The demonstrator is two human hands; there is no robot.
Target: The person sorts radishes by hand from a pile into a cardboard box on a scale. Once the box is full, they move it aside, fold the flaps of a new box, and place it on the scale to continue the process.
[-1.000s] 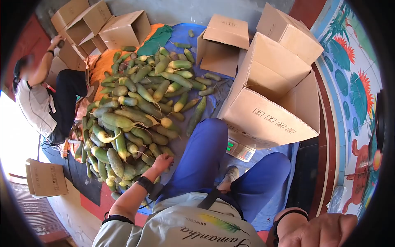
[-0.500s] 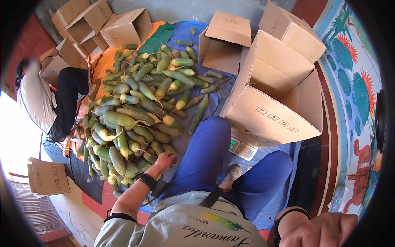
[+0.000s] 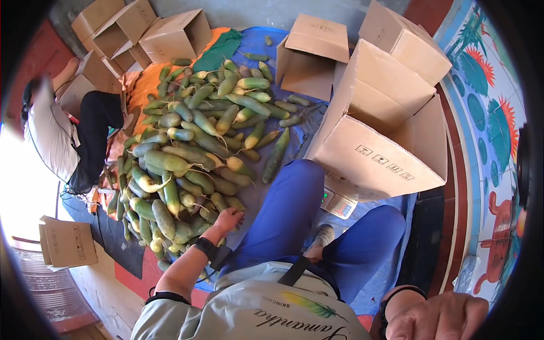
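The radish pile (image 3: 192, 147) lies at ten o'clock, the open box (image 3: 385, 136) at two (scale (image 3: 339, 204) beneath it), another person (image 3: 56, 136) at nine.

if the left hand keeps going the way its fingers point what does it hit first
The left hand points up-left into the green radish pile; it would likely meet the nearest radish first, though depth is unclear.

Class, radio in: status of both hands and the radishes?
Left hand on green radish pile, grip unclear. Right hand empty, low by the knee. Open carton nearby, nothing blocking.
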